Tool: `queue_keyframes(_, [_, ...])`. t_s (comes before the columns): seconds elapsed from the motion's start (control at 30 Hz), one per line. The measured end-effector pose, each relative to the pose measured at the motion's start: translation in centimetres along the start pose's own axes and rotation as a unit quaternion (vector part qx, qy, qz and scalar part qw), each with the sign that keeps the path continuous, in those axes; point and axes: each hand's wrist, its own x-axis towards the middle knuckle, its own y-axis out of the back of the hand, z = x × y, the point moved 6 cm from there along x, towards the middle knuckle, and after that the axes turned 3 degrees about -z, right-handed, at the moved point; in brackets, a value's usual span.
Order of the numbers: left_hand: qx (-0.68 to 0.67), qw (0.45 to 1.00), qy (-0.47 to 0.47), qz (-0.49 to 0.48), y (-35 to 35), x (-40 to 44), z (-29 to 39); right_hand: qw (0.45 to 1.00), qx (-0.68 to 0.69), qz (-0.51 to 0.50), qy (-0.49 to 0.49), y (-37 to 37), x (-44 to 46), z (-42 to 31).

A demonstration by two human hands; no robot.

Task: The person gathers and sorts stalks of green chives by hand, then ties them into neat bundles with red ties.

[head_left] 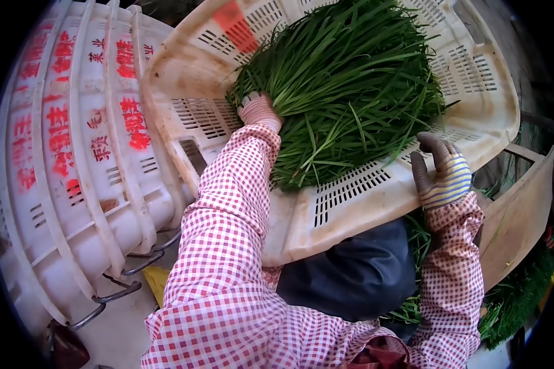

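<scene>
A large pile of garlic chives [351, 86], long flat green leaves with paler stem ends, lies in a dirty white plastic basket [289, 227] with slotted sides. My left hand [260, 112], in a pinkish striped glove, reaches over the basket and grips a bunch at the stem ends; leaves partly cover its fingers. At the basket's right front rim is my right hand [443, 169], gloved with dark fingertips and a blue and yellow striped palm. Its thumb and fingers are spread and hold nothing. Whether it touches the rim I cannot tell.
Several white baskets [92, 141] with red markings and metal handles are nested on their side at left. A dark, shiny covering [351, 270] over my lap or knee is under the basket. More greens [517, 295] and a beige crate [517, 215] lie at right.
</scene>
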Motion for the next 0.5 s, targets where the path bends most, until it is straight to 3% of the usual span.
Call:
queue_keyframes(0.07, [0.024, 0.999, -0.016, 0.021, -0.5, 0.5, -0.2, 1.0, 0.005, 0.007, 0.002, 0.0, -0.1, 0.1])
queue_keyframes(0.13, [-0.161, 0.984, -0.048, 0.061, -2.6, 2.7, -0.9, 1.0, 0.001, -0.003, -0.004, 0.0, 0.0, 0.3])
queue_keyframes(0.2, [-0.131, 0.985, -0.076, 0.085, -2.5, 3.5, -0.8, 1.0, 0.003, -0.012, -0.015, -0.1, 0.0, 0.6])
queue_keyframes(0.33, [-0.094, 0.994, -0.055, 0.015, -0.9, 3.2, -0.9, 1.0, -0.006, -0.011, -0.02, 0.3, -0.1, 0.3])
queue_keyframes(0.4, [0.014, 0.996, -0.088, 0.018, 1.3, 2.6, -0.8, 0.998, 0.007, -0.039, -0.041, 0.1, -0.1, 0.5])
queue_keyframes(0.5, [0.011, 0.991, -0.127, -0.03, 5.5, 2.3, -1.2, 0.999, -0.004, -0.037, -0.034, 0.1, -0.3, 0.7])
